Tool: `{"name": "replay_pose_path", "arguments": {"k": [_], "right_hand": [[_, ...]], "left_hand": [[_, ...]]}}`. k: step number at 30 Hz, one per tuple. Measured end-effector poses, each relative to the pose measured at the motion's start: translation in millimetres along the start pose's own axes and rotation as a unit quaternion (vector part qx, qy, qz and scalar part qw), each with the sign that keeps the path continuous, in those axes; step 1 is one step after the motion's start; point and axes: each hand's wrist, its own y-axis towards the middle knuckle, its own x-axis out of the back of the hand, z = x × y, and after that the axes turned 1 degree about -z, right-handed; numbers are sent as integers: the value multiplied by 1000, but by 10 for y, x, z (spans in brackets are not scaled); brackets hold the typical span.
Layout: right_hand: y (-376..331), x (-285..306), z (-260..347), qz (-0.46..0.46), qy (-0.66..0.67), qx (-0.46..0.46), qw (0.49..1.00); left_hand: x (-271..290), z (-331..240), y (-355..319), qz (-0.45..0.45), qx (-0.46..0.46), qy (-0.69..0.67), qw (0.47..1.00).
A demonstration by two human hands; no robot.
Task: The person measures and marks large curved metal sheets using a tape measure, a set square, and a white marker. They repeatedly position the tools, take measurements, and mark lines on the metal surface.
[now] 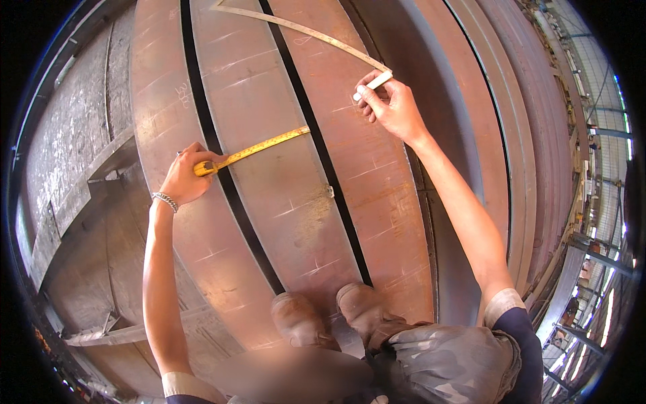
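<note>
My left hand (185, 174) is closed around the yellow case of a tape measure (205, 168) above the left steel strip. Its yellow blade (269, 142) lies across the middle steel strip (266, 182), with the tip at the dark gap on that strip's right side. In my right hand (393, 108), a pale, flat marking chalk (374, 85) is pinched between thumb and fingers, above the right strip. A long, narrow pale stick (309, 31) slants over the strips from the far side, its near end by the chalk; whether they touch I cannot tell.
Long dark gaps (304, 101) separate the rust-brown strips, which carry short white marks. My shoes (301, 318) stand on the near part of the strips. Grey steel structure (74, 195) lies to the left; more long steel pieces (515, 135) run along the right.
</note>
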Motion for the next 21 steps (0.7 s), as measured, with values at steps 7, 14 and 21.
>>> {"name": "replay_pose_path", "arguments": {"k": [7,14,21], "right_hand": [[108,-151,-8,24,15,-1,1000],[122,-463,13,85,46,-4,995],[263,-1269,21,186,78,-28,979]], "left_hand": [[-7,19,-16,11,10,-1,1000],[13,1,-3,20,21,-1,1000],[-8,25,0,14,19,10,1000]]}}
